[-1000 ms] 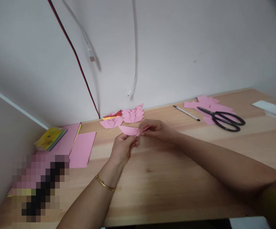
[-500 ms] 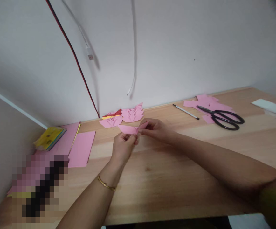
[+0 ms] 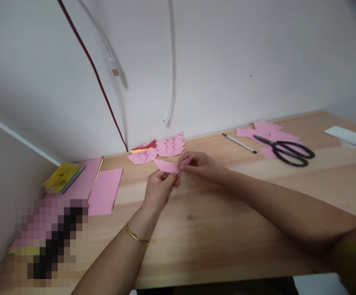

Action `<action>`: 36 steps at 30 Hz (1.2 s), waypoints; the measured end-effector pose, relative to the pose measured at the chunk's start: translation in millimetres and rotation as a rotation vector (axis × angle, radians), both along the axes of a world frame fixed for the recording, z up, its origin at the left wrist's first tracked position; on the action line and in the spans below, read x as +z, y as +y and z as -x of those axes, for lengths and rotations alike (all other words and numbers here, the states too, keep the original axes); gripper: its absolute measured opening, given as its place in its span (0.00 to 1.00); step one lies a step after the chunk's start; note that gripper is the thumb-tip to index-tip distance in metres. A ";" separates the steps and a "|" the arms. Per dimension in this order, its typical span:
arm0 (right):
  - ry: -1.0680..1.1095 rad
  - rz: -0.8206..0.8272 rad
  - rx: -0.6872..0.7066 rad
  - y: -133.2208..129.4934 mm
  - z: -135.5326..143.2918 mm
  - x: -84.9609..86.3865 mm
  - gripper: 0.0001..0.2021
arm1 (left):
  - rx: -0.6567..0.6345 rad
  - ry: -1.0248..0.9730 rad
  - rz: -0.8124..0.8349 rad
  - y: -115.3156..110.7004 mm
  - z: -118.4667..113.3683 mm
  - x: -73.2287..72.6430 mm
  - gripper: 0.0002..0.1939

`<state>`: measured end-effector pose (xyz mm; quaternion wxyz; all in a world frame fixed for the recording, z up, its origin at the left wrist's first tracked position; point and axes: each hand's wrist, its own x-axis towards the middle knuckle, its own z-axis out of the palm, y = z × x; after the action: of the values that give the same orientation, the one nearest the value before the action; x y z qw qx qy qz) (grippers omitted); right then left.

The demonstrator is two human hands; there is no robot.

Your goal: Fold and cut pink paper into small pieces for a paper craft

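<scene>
The left hand (image 3: 157,189) and right hand (image 3: 201,167) pinch a folded pink paper (image 3: 166,165) in their fingers, seemingly just above the surface (image 3: 227,237), toward the back edge. The paper's long axis runs left-right, both tips angling upward.

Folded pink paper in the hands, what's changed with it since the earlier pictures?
The folded pink paper's right end, seen nearly edge-on at first, has opened out and shows more of its face. The left hand and right hand both kept hold. The scissors and pen stayed put.
</scene>
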<state>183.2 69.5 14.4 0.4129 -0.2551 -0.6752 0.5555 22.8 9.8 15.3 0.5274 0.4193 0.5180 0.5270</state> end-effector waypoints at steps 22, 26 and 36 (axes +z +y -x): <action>-0.010 0.071 0.157 -4.1 1.1 -1.1 0.09 | 0.007 -0.283 -0.019 2.3 -2.2 -1.7 0.07; 0.006 0.085 0.169 -3.8 1.8 -1.6 0.09 | -0.011 -0.190 -0.069 1.6 -0.7 -3.7 0.06; 0.016 0.092 0.122 -2.0 1.8 -2.7 0.10 | -0.006 -0.205 -0.010 0.7 -2.6 1.2 0.11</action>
<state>181.3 67.5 11.7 0.3715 -0.2274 -0.6600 0.6122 25.4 10.5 16.6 0.5773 0.3674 0.4571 0.5681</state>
